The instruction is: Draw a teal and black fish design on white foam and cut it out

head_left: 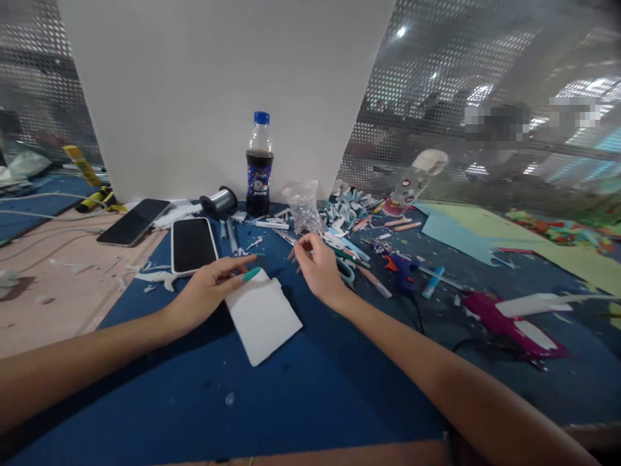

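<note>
Card (266, 320), white, lies flat on the blue table (310, 401), right in front of the person & a bit left of centre. L hand (206, 289) is at its far-left end, thumb over the edge, forefinger reaching past it; gap betw. the two is narrow, & I can't tell if the thumb presses or just rests. R hand (317, 266) is off the card's far-right side, apart from it, fingers bunched close; can't tell if they've got anything tiny.

Step looks like steadying w/ one hand, fine fingerwork w/ the other. To do it well: L thumb light but firm, pad flat rather than nail, b/c the card could dent & its right edge looks rough. R wrist best kept clear, & watch for scraps (349, 210) from the heap beyond getting under the card.

Re direction: long axis runs away from the person on a slant, far end leaning left, nr end right; one corner points roughly back at the person. Phone (195, 246) lies left of the far end.
</note>
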### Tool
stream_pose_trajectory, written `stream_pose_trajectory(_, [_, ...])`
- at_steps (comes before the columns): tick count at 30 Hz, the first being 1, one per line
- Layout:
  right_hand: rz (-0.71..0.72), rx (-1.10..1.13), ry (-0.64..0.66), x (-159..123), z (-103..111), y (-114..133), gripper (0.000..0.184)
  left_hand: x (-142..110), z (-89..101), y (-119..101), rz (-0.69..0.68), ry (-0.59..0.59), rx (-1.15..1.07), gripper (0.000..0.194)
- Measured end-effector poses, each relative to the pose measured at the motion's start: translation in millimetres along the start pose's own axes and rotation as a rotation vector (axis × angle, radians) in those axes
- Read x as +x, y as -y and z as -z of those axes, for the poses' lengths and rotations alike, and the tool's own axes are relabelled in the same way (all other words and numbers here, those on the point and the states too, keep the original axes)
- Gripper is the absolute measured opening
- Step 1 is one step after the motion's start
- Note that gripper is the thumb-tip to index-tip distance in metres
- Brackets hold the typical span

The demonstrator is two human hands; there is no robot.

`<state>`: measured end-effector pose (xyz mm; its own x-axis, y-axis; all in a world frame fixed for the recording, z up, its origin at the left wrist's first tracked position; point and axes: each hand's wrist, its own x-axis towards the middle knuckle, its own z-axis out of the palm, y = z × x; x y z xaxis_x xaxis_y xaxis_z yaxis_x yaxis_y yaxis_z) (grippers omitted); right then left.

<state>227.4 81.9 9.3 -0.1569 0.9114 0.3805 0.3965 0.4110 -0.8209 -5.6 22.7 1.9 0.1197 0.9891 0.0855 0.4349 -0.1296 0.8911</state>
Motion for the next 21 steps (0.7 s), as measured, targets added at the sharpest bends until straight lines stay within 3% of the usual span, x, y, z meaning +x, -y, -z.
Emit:
stream_pose_trajectory(7, [0.217,-0.232,0.093,-11,-9,-3,0.013,3,12.5,-14,-0.085,-0.126,0.437,0.051])
stream_pose_trajectory(11, [0.280,-0.306,0.118,-10,-12,-4,0.013,23,43.0,-26,0.067,-0.233,0.777,0.087])
stream_pose_trajectory(13, [0.306,-0.336,0.123,-10,-13,-7,0.013,36,56.8,-28,0.200,-0.254,0.906,0.093])
stream_pose_trajectory(16, [0.336,-0.379,0.124,-9,-14,-12,0.012,57,65.0,-27,0.373,-0.186,1.017,0.053])
stream_pose_trajectory(21, [0.351,-0.452,0.102,-8,-12,-23,0.015,79,54.3,-26,0.494,-0.125,1.099,0.041])
